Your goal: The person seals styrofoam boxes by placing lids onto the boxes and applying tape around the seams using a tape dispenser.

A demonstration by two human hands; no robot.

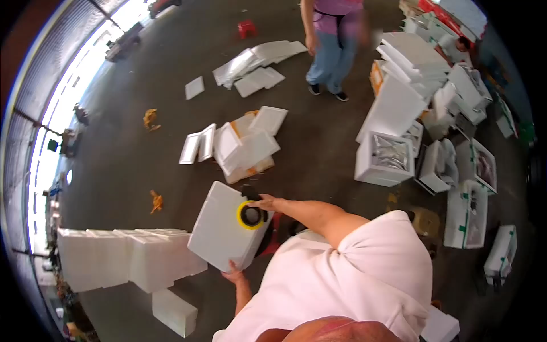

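My right hand grips a black tape dispenser with a yellow-rimmed roll, held against a white foam box. The box is tilted in front of my body. At its lower edge, my left hand holds the box near a corner, thumb on its face and the other fingers partly hidden. A dark red object shows partly behind the box.
Stacked white foam boxes stand at the left, with a single block below. Foam lids lie on the floor ahead. Open foam boxes crowd the right. One person stands ahead; another is at the upper right.
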